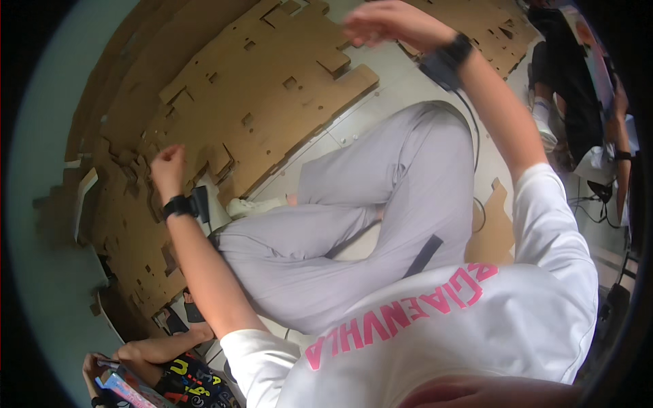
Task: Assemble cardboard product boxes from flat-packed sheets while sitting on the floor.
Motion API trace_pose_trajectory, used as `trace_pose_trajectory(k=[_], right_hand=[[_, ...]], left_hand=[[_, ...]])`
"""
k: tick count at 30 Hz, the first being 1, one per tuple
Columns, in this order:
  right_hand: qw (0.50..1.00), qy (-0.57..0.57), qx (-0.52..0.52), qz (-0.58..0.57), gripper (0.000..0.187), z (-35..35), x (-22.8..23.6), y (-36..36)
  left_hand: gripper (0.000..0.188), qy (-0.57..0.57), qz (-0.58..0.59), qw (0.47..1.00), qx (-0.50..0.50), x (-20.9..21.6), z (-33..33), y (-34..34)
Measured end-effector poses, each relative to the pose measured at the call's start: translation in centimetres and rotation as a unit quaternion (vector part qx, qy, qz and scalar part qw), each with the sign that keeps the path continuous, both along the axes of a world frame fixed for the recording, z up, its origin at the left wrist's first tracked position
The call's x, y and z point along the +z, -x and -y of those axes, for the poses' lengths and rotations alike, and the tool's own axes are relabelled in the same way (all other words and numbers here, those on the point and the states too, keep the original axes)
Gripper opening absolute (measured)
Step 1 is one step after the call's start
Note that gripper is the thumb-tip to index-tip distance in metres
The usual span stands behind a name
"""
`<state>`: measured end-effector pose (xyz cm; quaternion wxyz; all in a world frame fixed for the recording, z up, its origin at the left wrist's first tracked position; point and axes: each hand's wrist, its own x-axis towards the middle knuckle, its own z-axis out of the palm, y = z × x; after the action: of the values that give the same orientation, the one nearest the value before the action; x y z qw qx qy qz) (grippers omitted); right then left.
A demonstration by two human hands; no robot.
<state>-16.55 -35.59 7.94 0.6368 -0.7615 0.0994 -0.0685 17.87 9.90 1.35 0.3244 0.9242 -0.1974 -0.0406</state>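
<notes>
My left hand (169,166) is raised at the left with its fingers curled closed, and no object shows in it. Behind it spreads a large sheet of brown cardboard (262,102) with cut-out holes and slots. Farther off at the top, my right hand (384,24) hovers over the gap beside this cardboard. Its fingers are smeared by motion, and nothing can be made out in them. Both wrists wear black bands with a small dark box; a cable hangs from the right wristband (445,62). Whether either hand touches the cardboard cannot be told.
My crossed legs in grey trousers (401,177) rest on the pale tiled floor (381,88). A white shoe (255,205) lies near the cardboard. One person (564,88) is at the right, another (156,370) at the lower left. A cardboard piece (493,231) lies beside my right knee.
</notes>
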Motion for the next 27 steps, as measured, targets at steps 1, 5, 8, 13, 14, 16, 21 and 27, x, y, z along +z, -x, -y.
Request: trace_pose_trajectory(k=[1,5,8,13,14,16,21,27], right_hand=[[0.995,-0.036,-0.073,-0.052,0.041,-0.7,0.5,-2.6],[0.962,0.167,-0.106,-0.190,0.042,0.0,-5.6,-10.7],[0.841,0.436,-0.117,-0.298,0.049,2.2,-16.6,-10.0],[0.775,0.485,0.006,-0.405,0.053,7.1,-25.8,-9.0],[0.771,0.468,0.004,-0.432,0.054,7.7,-25.7,-9.4],[0.840,0.301,-0.115,-0.437,0.056,7.9,-24.7,-9.5],[0.847,0.230,-0.112,-0.465,0.058,5.6,-22.4,-8.4],[0.840,0.298,-0.060,-0.450,0.052,5.3,-22.2,-9.2]], left_hand=[[0.048,-0.108,0.008,0.992,0.060,-2.9,-0.6,-1.1],[0.067,-0.308,-0.134,0.940,-0.055,-11.9,-4.0,-5.2],[0.072,-0.329,-0.198,0.922,-0.052,-15.2,-5.5,-6.4],[0.055,-0.354,-0.430,0.831,-0.001,-15.2,-5.5,-4.6],[0.053,-0.337,-0.432,0.836,-0.037,-14.7,-5.2,-4.0],[0.053,-0.342,-0.440,0.830,-0.028,-13.8,-4.3,-2.9],[0.051,-0.331,-0.364,0.871,-0.009,-12.1,-2.9,-1.2],[0.050,-0.250,-0.400,0.882,0.026,-12.5,-3.5,-1.9]])
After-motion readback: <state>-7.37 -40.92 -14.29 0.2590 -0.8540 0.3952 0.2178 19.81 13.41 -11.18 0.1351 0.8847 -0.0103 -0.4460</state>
